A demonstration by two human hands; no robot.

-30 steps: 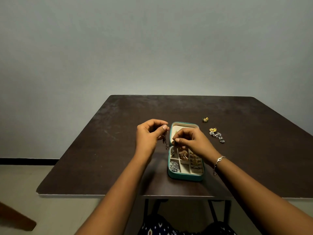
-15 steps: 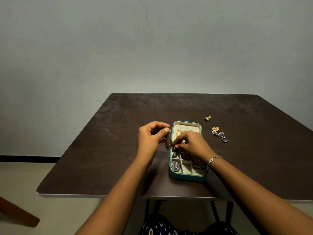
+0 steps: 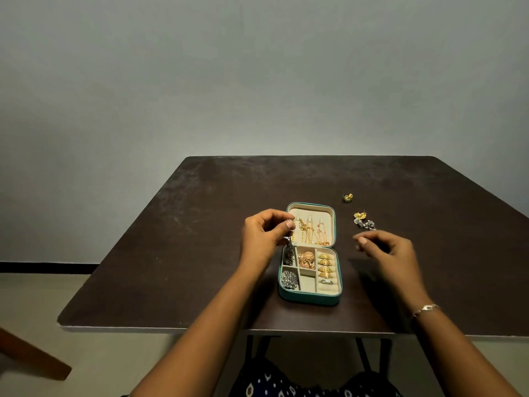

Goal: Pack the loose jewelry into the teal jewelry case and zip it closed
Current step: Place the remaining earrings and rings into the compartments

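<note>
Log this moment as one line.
left hand: pinches dark dangling jewelry piece over teal jewelry case | right hand: empty, near loose jewelry | case: open

Dark brown table [image 3: 200,253], square top with rounded corners, surface scuffed and dusty, paler smears toward the far left corner; thin light band along the near edge. Black metal table legs [image 3: 362,353] show under the near edge, angled. Plain grey-green wall [image 3: 257,81] behind the table fills the upper half, brighter near the middle, darker at the corners. Black baseboard strip [image 3: 43,267] runs along the bottom of the wall at left, meeting the table's left edge. Pale beige floor [image 3: 43,299] below it. Brown wooden piece [image 3: 31,356] juts in at the bottom left, tilted; cannot tell what it belongs to. Dark blue patterned fabric [image 3: 286,385] sits below the near edge, bottom centre.
</note>
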